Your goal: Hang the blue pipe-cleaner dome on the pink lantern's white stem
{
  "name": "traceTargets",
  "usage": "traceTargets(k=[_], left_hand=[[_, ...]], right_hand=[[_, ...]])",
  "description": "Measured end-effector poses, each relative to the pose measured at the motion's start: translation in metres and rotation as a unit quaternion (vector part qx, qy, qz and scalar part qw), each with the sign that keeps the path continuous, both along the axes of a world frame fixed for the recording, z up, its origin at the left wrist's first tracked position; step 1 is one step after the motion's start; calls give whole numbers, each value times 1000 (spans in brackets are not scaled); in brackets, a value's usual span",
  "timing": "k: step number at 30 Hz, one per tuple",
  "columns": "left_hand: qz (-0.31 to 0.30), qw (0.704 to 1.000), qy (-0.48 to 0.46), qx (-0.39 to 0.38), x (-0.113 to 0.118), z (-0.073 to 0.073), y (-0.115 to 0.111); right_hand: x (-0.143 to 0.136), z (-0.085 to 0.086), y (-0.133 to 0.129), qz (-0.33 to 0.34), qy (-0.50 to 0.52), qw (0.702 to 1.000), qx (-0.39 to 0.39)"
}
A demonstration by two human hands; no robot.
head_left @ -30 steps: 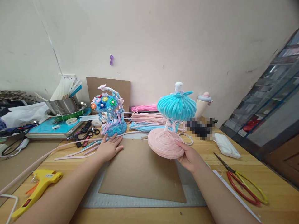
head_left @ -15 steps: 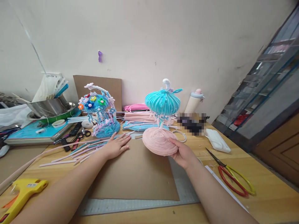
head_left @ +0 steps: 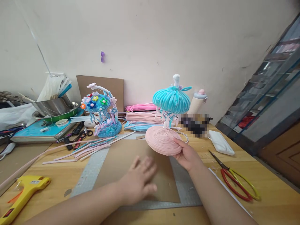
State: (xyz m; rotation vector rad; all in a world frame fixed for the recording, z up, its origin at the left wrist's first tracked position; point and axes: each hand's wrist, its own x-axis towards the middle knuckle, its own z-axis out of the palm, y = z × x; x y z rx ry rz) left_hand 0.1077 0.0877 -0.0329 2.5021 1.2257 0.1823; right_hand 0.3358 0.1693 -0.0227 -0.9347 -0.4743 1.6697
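My right hand (head_left: 187, 153) grips the rim of a round pink base (head_left: 161, 140) coiled from fuzzy pipe cleaners. From that base a pale stem rises to a turquoise, ribbed jellyfish-like dome (head_left: 172, 100) with a white curved tip; together they form a pipe-cleaner lamp held up and tilted towards me. My left hand (head_left: 139, 178), blurred by motion, has its fingers spread over a brown cardboard sheet (head_left: 117, 162); whether it touches the sheet I cannot tell. Behind, a similar blue pipe-cleaner lamp (head_left: 100, 109) decorated with coloured flowers stands upright.
A yellow glue gun (head_left: 28, 193) lies at the left, and scissors (head_left: 236, 178) with red and yellow handles at the right. Bundles of pipe cleaners (head_left: 140, 117) lie by the wall, loose ones (head_left: 93, 150) nearer. A steel bowl (head_left: 52, 106) and a bottle (head_left: 197, 101) stand behind.
My left hand has moved off the far edge of the cardboard, back towards me and to the right. The pink-based lamp in my right hand has shifted slightly right and turned a little.
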Motion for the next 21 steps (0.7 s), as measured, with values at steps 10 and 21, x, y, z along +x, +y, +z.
traceTargets(k=[10,21], left_hand=[[-77,983,-154,-59,9,20,-19],[384,711,-520,-275,-9,11,18]], right_hand=[[-9,-3,-3,18,27,999,-14],[-58,-19,-39,99,66,993,-22]])
